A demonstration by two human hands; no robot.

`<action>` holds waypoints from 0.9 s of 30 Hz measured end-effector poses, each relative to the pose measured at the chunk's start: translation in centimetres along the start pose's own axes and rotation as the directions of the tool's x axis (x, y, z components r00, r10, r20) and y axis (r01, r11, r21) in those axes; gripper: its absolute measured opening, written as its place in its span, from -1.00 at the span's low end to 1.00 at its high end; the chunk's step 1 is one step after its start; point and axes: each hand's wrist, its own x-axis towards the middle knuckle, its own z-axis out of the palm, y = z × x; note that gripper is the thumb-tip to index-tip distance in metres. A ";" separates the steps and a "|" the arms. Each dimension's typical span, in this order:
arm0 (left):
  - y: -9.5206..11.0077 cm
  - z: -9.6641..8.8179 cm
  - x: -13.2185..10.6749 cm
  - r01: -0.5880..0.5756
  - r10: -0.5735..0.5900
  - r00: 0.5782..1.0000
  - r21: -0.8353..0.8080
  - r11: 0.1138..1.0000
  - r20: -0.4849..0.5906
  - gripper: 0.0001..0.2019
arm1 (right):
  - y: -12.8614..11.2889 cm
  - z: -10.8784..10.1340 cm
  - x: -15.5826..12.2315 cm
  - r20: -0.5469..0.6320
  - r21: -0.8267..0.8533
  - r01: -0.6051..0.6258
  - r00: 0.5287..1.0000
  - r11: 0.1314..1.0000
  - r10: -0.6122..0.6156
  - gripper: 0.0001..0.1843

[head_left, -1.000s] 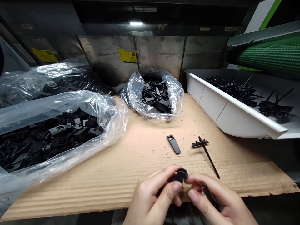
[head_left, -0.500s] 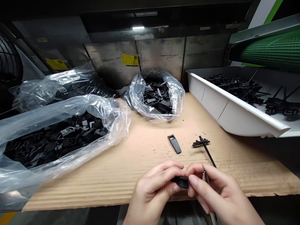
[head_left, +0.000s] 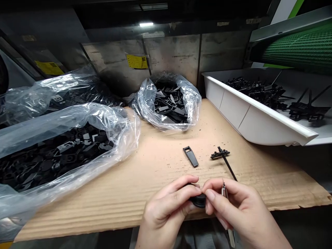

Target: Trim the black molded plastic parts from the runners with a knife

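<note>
Over the cardboard's front edge, my left hand (head_left: pixel 166 207) is closed, gripping a round black plastic part (head_left: pixel 199 200) between thumb and fingers. My right hand (head_left: pixel 230 204) is closed too; its thumb and index fingertip meet at that part's right edge. A slim metal tool with a pointed tip (head_left: pixel 224 191) lies held across the right palm, its tail showing below the hand. Whether the right fingertips pinch anything small is hidden. Just beyond the hands lie a flat tapered black piece (head_left: pixel 191 156) with a square hole and a black moulded piece on a long stem (head_left: pixel 220 154).
Clear plastic bags of black parts stand at the left (head_left: pixel 127 138) and back centre (head_left: pixel 193 109); another bag (head_left: pixel 64 86) lies at the back left. A white tray (head_left: pixel 249 114) of stemmed black pieces sits right, beneath a green roller (head_left: pixel 298 46). Cardboard (head_left: pixel 103 207) covers the table.
The whole view has shifted slightly, so things appear a little further left and higher. The round part is turned a bit, showing more of its face. Both hands keep their hold.
</note>
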 end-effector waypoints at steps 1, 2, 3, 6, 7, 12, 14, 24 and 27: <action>0.0 -0.1 0.0 0.002 -0.002 1.000 -0.005 1.000 0.007 -0.66 | 0.0 0.0 0.0 -0.027 -0.009 0.008 1.000 1.000 -0.009 -0.76; 0.0 -0.1 0.0 0.002 -0.002 1.000 -0.011 1.000 0.015 -0.65 | 0.0 0.1 -0.1 -0.054 -0.011 0.016 0.998 1.000 -0.017 -0.77; 0.0 -0.2 -0.1 0.003 -0.003 1.000 -0.016 1.000 0.020 -0.65 | 0.1 0.1 -0.1 -0.080 -0.011 0.026 0.996 1.000 -0.027 -0.78; 0.0 -0.2 -0.2 0.009 -0.008 1.000 -0.020 1.000 0.022 -0.65 | 0.4 0.2 -0.4 -0.137 -0.046 0.075 0.987 0.996 -0.081 -0.82; 0.0 -0.2 -0.2 0.005 -0.005 1.000 -0.018 1.000 0.020 -0.65 | 0.5 0.2 -0.5 -0.150 -0.079 0.102 0.982 0.992 -0.113 -0.83; 0.0 -0.2 -0.3 -0.037 0.037 0.999 0.005 0.999 0.011 -0.67 | 1.3 -0.6 -1.2 -0.189 -0.257 0.274 0.926 0.927 -0.326 -0.94; 0.0 -0.1 -0.3 -0.053 0.053 0.998 0.021 0.998 0.018 -0.67 | 1.6 -1.3 -1.4 -0.110 -0.341 0.326 0.918 0.882 -0.382 -0.83; 0.2 -0.9 0.0 -0.127 0.111 0.988 0.166 0.978 0.105 -0.64 | 1.1 -2.6 1.0 -0.176 -0.372 0.081 0.972 0.925 -0.156 -0.68; 2.2 -3.1 1.8 -0.226 0.163 0.970 0.419 0.879 0.182 -0.77 | 1.5 -2.4 1.2 -0.233 -0.364 0.095 0.954 0.926 -0.189 -0.67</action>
